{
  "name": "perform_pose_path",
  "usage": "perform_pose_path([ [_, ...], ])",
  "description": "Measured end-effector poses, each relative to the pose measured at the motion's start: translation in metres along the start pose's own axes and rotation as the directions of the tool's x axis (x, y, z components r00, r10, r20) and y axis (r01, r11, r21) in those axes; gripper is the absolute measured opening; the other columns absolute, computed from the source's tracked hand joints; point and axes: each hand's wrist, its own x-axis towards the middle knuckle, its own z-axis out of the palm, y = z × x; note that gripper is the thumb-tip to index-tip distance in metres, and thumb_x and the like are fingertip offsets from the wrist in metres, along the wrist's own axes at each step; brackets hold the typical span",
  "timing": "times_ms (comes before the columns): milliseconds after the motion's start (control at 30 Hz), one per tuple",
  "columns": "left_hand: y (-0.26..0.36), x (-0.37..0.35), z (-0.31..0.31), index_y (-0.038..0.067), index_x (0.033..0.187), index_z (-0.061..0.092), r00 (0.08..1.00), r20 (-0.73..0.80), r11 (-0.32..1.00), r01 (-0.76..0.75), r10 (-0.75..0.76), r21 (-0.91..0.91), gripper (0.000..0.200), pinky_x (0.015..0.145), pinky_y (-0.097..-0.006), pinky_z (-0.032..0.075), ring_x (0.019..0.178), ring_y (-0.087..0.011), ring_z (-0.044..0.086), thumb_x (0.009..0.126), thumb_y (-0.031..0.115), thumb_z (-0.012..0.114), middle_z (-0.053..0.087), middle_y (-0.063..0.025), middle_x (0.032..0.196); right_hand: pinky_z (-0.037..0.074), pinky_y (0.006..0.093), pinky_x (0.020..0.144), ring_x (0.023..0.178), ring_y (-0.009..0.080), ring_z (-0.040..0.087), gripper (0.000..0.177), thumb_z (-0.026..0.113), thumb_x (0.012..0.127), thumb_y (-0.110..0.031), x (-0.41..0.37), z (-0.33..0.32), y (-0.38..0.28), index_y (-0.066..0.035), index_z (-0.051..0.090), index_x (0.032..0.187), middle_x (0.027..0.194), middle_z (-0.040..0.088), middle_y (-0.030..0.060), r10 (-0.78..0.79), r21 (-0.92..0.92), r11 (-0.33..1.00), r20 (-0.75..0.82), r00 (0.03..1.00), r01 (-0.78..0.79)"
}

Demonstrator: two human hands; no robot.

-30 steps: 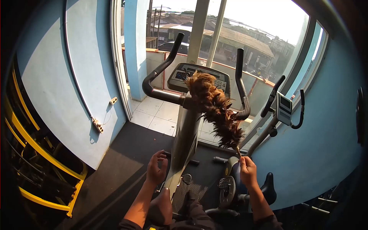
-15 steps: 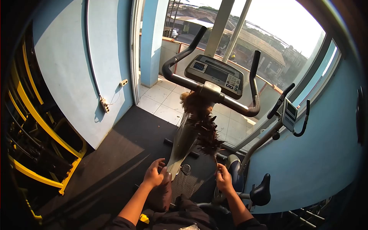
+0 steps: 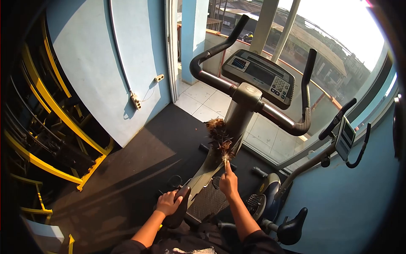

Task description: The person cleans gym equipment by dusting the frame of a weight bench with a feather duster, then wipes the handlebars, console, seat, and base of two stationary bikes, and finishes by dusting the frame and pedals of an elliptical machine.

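Note:
My right hand [image 3: 229,183] is closed round the handle of a brown feather duster [image 3: 220,139]. The duster points up and forward, its feathers against the frame post [image 3: 237,122] of an exercise bike, below the handlebar [image 3: 247,95]. Low in the middle, my left hand [image 3: 168,204] grips the nose of the bike's dark brown saddle [image 3: 176,215], fingers curled over its side. Above the post sits the bike's grey console [image 3: 259,78] with a screen and keypad.
A second exercise bike [image 3: 270,190] with a black saddle [image 3: 292,226] stands at the right by the blue wall. Yellow-framed gym equipment [image 3: 55,120] is on the left. A power strip [image 3: 135,100] hangs on the wall. Beyond the doorway lies a tiled balcony [image 3: 201,97].
The feather duster has come down from under the handlebar to lower on the post. My left hand, earlier with fingers apart beside the saddle, now holds its nose. The view has shifted.

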Motion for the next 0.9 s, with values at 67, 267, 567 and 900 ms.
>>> perform_pose_path([
  [67, 0.004, 0.003, -0.006, 0.012, 0.139, 0.052, 0.999, 0.032, 1.000, 0.022, -0.021, -0.006, 0.062, 0.109, -0.0482, 0.035, 0.124, -0.0351, 0.053, 0.094, 0.054, 0.051, 0.058, -0.0180, 0.130, 0.050, 0.0404, 0.076, 0.079, 0.0351, 0.059, 0.069, 0.047, 0.090, 0.007, 0.009, 0.013, 0.001, -0.002, 0.028, 0.156, 0.090, 0.054, 0.0209, -0.183, -0.108, 0.982, -0.325, 0.928, 0.156],
  [267, -0.016, 0.017, -0.019, 0.010, 0.136, 0.056, 0.989, 0.145, 0.986, -0.014, 0.039, -0.167, 0.065, 0.108, -0.0479, 0.038, 0.125, -0.0379, 0.053, 0.092, 0.058, 0.056, 0.059, -0.0197, 0.130, 0.050, 0.0415, 0.079, 0.088, 0.0382, 0.058, 0.071, 0.047, 0.087, 0.009, 0.033, 0.048, 0.001, -0.002, 0.030, 0.154, 0.100, 0.054, 0.0232, -0.262, -0.153, 0.964, -0.418, 0.870, 0.217],
  [567, -0.129, 0.087, -0.006, 0.007, 0.126, 0.061, 0.991, 0.110, 0.707, 0.128, -0.071, -0.695, 0.035, 0.087, -0.0342, 0.051, 0.093, -0.0206, 0.062, 0.096, 0.025, 0.064, 0.063, -0.0108, 0.109, 0.049, 0.0439, 0.081, 0.088, 0.0365, 0.063, 0.059, 0.046, 0.093, -0.003, 0.104, 0.074, -0.010, -0.004, 0.038, 0.151, 0.098, 0.064, 0.0184, 0.048, -0.331, 0.923, -0.405, 0.913, -0.195],
  [900, -0.218, 0.111, 0.034, -0.001, 0.123, 0.056, 0.993, -0.010, 0.556, 0.058, -0.118, -0.829, 0.040, 0.072, -0.0296, 0.050, 0.076, -0.0151, 0.058, 0.095, 0.026, 0.064, 0.060, -0.0100, 0.102, 0.050, 0.0467, 0.093, 0.108, 0.0434, 0.064, 0.058, 0.055, 0.086, -0.012, 0.191, 0.077, 0.004, -0.006, 0.050, 0.143, 0.112, 0.067, 0.0281, 0.180, -0.632, 0.718, -0.237, 0.955, -0.292],
])
